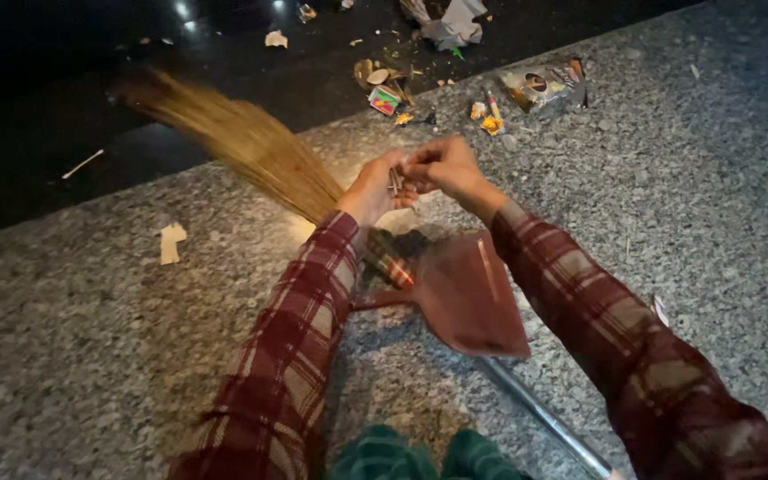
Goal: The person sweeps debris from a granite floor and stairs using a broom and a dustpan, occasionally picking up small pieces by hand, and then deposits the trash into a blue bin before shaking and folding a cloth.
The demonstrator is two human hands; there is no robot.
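Observation:
My left hand [373,188] and my right hand [444,167] meet above a reddish-brown dustpan [473,298], both pinching a small bundle of thin sticks [396,180] between the fingers. A straw broom [242,142] fans out to the upper left from under my left hand. The dustpan lies on the speckled granite floor [91,338] and holds some colourful scraps [388,262] near its left side. Its metal handle [544,418] runs toward the lower right. Both sleeves are red plaid.
Litter lies at the top: a crumpled foil packet [544,86], small colourful wrappers [384,100], crumpled paper [451,25]. A torn paper piece [172,242] sits at the left. A dark glossy floor [46,107] borders the granite. Green striped slippers [420,455] show at the bottom.

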